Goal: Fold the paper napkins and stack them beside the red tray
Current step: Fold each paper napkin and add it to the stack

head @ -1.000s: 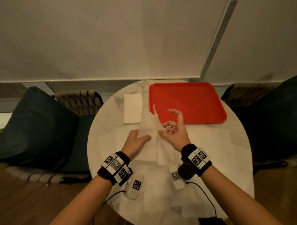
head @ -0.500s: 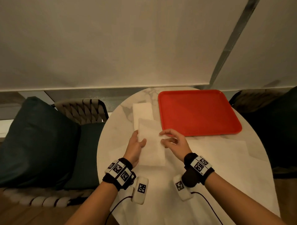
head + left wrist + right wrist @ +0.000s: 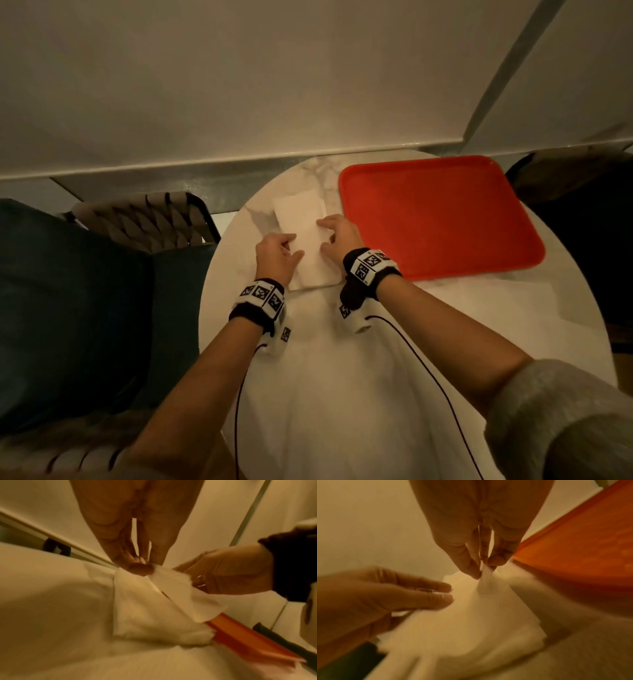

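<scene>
Both hands are on the folded napkin (image 3: 310,251) now, which sits on the stack of napkins (image 3: 299,207) on the round marble table (image 3: 233,274), just left of the red tray (image 3: 438,212). The left hand (image 3: 275,255) has its fingers (image 3: 139,568) pinched together on the napkin's left edge, and the left wrist view catches that corner lifted slightly. The right hand (image 3: 339,236) pinches the right edge, thumb and fingers (image 3: 496,561) clamped on the paper close to the tray's rim. Unfolded white napkins (image 3: 342,377) are spread over the near part of the table, under both forearms.
</scene>
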Tool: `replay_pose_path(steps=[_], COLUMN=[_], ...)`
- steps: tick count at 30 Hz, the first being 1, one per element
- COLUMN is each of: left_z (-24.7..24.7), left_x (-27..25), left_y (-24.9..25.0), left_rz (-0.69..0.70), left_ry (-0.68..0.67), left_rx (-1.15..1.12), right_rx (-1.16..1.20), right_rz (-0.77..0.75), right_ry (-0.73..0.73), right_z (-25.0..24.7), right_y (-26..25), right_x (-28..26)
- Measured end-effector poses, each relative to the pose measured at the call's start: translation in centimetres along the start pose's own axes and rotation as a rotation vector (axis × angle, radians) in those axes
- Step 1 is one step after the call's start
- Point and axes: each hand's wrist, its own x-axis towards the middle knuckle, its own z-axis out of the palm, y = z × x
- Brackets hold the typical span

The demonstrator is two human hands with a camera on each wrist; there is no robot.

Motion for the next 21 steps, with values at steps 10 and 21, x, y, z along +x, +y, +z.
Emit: replay_pose_path(steps=[10, 21], left_z=[1.4, 5.3], left_x=[0.3, -15.8], left_y=[-0.9, 3.9], left_rz=[-0.071, 0.074], left_ry=[-0.135, -0.240], left_rx=[0.341, 0.118], right_rx=[-0.213, -0.238], right_rz=[0.050, 0.342], right_ry=[-0.078, -0.049], right_z=[0.2, -9.5], right_y=[1.0, 10.3], right_x=[-2.0, -19.2])
